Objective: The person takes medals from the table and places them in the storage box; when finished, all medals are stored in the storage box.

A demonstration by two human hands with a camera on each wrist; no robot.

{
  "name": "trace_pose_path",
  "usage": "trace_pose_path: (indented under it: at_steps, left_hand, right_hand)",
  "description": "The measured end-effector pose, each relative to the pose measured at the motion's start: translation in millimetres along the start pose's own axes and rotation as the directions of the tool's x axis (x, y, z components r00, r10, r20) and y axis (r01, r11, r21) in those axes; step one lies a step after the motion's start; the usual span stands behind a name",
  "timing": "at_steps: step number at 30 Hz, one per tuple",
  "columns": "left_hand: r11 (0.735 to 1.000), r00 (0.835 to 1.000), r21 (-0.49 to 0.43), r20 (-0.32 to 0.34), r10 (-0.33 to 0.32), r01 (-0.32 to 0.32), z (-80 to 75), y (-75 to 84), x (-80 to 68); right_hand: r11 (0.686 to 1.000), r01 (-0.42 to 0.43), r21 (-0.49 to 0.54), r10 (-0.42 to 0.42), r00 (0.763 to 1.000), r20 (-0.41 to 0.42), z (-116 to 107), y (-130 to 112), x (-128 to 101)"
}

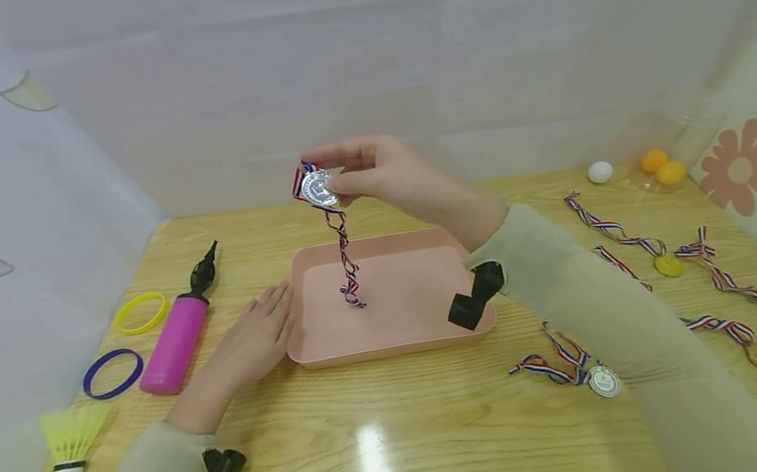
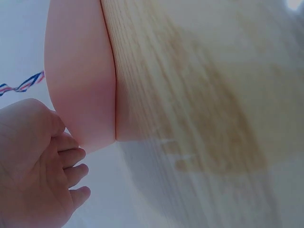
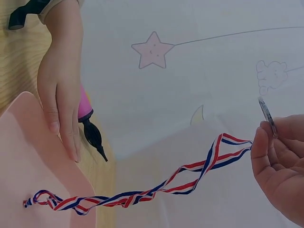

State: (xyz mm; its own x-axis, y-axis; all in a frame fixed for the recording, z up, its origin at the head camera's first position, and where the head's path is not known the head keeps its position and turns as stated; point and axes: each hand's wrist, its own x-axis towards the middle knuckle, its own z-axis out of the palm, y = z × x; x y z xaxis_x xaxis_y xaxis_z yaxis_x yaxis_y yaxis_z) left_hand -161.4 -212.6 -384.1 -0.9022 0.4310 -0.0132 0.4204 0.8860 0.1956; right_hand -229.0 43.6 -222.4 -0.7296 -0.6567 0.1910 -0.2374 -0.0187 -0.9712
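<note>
From the head view, you work at a light wooden table [image 1: 412,439] fenced by white sheeting printed with a pink star at nine o'clock and flowers at three. Your right hand [image 1: 379,173] pinches a silver medal [image 1: 318,188] between thumb and curled fingers, raised above the pink tray [image 1: 395,337] at the table's centre; its red, white and blue ribbon [image 1: 345,262] hangs twisted, the end reaching the tray floor. Your left hand [image 1: 254,344] lies flat, fingers straight, against the tray's nine o'clock rim. Farther toward nine o'clock lie a pink ball pump [image 1: 178,340], a yellow wristband [image 1: 140,313], a blue wristband [image 1: 112,373] and a yellow shuttlecock [image 1: 71,442]. Toward three o'clock, four more medals lie about, the nearest a silver one [image 1: 604,380].

From the left wrist view, your relaxed fingers [image 2: 71,156] touch the tray's corner [image 2: 80,80] on the wood grain; a stretch of ribbon [image 2: 21,85] shows at nine o'clock.

From the right wrist view, the medal [image 3: 267,115] shows edge-on in your fingertips [image 3: 263,142], and the ribbon [image 3: 190,175] trails to the tray [image 3: 28,161], where your left hand [image 3: 59,95] rests on the rim.
</note>
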Motion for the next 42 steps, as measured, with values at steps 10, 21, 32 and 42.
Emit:
trace_pose_path:
  at_steps: [10,21,32,42]
  left_hand:
    - [1.0,1.0,0.01,-0.026,0.011,-0.011,-0.9,3.2,0.3]
    - [1.0,1.0,-0.013,-0.007,-0.002,0.002,-3.6,6.6,0.2]
    - [1.0,1.0,-0.007,-0.008,0.003,-0.003,-1.8,4.8,-0.3]
    - [1.0,1.0,-0.006,-0.011,-0.003,0.003,-1.9,4.9,0.4]
  right_hand:
    - [0.998,-0.019,0.058,0.02,1.0,-0.018,21,17,20]
    - [0.975,-0.198,0.097,0.193,0.98,0.056,41,69,0]
    - [0.91,-0.415,0.012,0.413,0.907,0.084,76,138,-26]
    - [0.892,-0.307,-0.332,0.343,0.938,0.053,90,159,-25]
